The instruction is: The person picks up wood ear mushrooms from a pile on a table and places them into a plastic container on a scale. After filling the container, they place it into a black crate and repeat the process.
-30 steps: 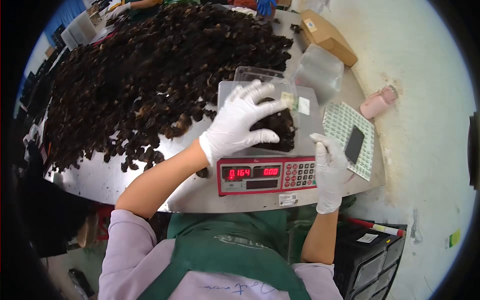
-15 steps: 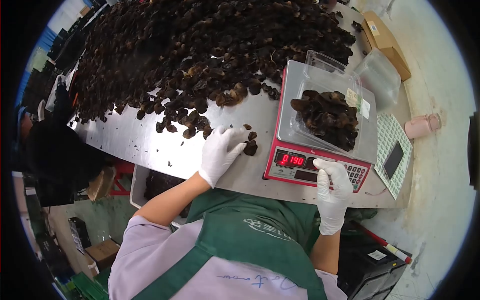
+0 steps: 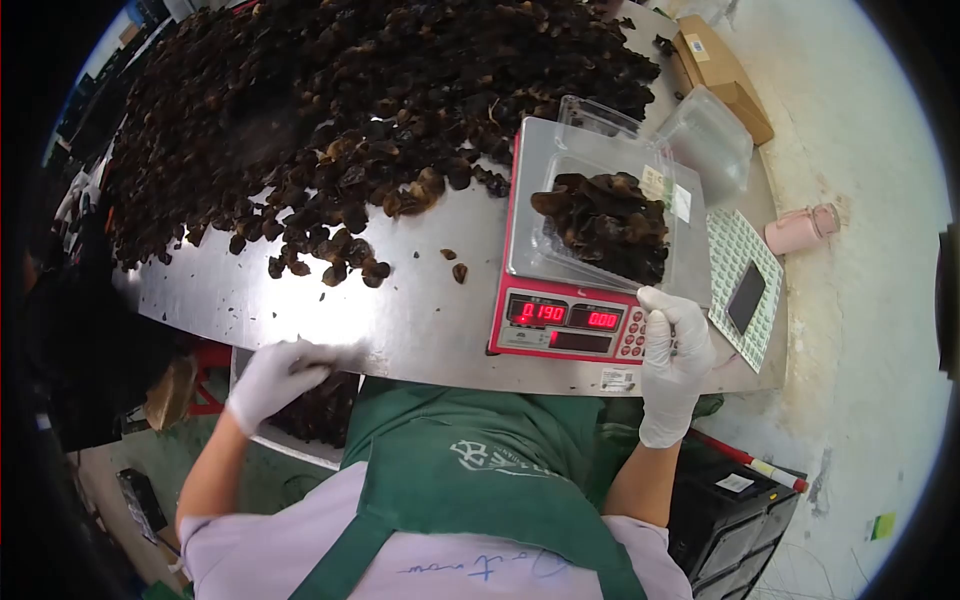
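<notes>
My left hand (image 3: 276, 384), in a white glove, is over a light-coloured bin (image 3: 300, 447) below the table's front edge; motion smears its fingers. Dark wood ear mushrooms (image 3: 322, 408) lie in that bin. My right hand (image 3: 677, 368), also gloved, pinches the near corner of a clear plastic tray (image 3: 590, 266). The tray sits askew on the steel plate of a red digital scale (image 3: 572, 325), with a heap of wood ear mushrooms (image 3: 607, 222) in it. The lit displays read 0.190 and 0.00. Two small mushroom pieces (image 3: 459, 272) lie left of the scale.
A large pile of wood ear mushrooms (image 3: 300, 120) covers the table's far side. Stacked clear trays (image 3: 708, 140), a cardboard box (image 3: 722, 75), a pink bottle (image 3: 800, 230) and a phone (image 3: 746, 297) on a sheet of labels (image 3: 735, 240) stand or lie on the right.
My left hand has moved left and down, from the mushroom pieces beside the scale to over the bin. Some of those pieces are gone. My right hand is now at the tray's corner.
</notes>
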The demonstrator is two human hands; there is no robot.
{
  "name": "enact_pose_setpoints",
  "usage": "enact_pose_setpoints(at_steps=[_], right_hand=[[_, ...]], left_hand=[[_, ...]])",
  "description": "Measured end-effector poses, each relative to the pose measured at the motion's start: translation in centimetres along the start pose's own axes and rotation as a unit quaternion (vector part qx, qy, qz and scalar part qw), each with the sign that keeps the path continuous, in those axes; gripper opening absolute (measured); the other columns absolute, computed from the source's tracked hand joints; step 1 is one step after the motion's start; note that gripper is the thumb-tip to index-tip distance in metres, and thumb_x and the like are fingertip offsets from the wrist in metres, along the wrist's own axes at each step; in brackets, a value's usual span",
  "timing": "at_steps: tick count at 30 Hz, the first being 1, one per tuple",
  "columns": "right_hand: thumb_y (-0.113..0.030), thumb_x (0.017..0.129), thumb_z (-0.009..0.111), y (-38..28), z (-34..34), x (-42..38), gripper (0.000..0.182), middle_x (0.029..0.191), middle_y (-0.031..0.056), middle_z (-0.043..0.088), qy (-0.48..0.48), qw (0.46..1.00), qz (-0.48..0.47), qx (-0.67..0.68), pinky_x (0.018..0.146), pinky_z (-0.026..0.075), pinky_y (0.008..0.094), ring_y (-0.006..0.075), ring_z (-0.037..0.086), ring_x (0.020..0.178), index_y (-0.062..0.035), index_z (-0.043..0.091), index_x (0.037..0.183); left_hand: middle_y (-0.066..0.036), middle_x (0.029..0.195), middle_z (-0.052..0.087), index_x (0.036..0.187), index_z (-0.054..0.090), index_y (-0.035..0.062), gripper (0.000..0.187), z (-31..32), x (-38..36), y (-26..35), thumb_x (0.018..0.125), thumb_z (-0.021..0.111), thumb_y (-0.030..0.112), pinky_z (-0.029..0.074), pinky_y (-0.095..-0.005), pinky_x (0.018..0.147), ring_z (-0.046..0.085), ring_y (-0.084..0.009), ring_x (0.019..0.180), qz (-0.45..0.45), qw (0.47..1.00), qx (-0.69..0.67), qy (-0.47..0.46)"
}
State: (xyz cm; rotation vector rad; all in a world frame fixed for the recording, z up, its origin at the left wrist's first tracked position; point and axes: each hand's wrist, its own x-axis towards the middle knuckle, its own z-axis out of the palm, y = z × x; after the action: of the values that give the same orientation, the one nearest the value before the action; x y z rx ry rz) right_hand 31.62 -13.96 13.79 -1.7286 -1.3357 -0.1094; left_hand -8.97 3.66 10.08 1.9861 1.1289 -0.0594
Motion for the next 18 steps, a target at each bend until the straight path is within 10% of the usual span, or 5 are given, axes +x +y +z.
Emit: enact_pose_setpoints(at_steps=[4, 11, 18], right_hand=[[0.002, 0.092, 0.065, 1.0, -0.4, 0.1, 0.012, 0.098, 0.0090, 0.072, 0.034, 0.998, 0.046, 0.030, 0.078, 0.053, 0.0300, 0.0204, 0.069, 0.089, -0.0020, 0.071, 0.102], [-0.001, 0.092, 0.066, 1.2, 0.0, -0.1, 0.009, 0.099, 0.0083, 0.072, 0.026, 0.999, 0.013, 0.044, 0.076, 0.053, 0.0319, 0.0222, 0.069, 0.087, -0.0033, 0.070, 0.101], [-0.003, 0.092, 0.067, 1.5, -2.4, -2.2, 0.011, 0.096, 0.0073, 0.071, 0.046, 0.997, 0.055, -0.021, 0.074, 0.053, 0.0338, 0.0235, 0.067, 0.084, -0.0059, 0.071, 0.102]], left_hand=[[-0.012, 0.096, 0.070, 0.112, 0.076, 0.0108, 0.041, -1.4, -5.3, -2.4, 0.071, 0.082, 0.013, 0.052, -0.0321, 0.074, 0.066, -0.0261, 0.080, 0.032, 0.969, 0.246, -0.017], [-0.015, 0.125, 0.064, 0.136, 0.061, 0.0082, 0.061, -0.5, 4.1, 8.2, 0.077, 0.073, 0.000, 0.049, -0.0361, 0.093, 0.062, -0.0283, 0.110, 0.251, 0.949, 0.018, 0.192], [-0.019, 0.144, 0.052, 0.151, 0.046, 0.0247, 0.082, 2.7, 18.6, 21.9, 0.078, 0.079, 0.037, 0.048, -0.0460, 0.101, 0.057, -0.0387, 0.120, 0.465, 0.850, 0.169, 0.180]])
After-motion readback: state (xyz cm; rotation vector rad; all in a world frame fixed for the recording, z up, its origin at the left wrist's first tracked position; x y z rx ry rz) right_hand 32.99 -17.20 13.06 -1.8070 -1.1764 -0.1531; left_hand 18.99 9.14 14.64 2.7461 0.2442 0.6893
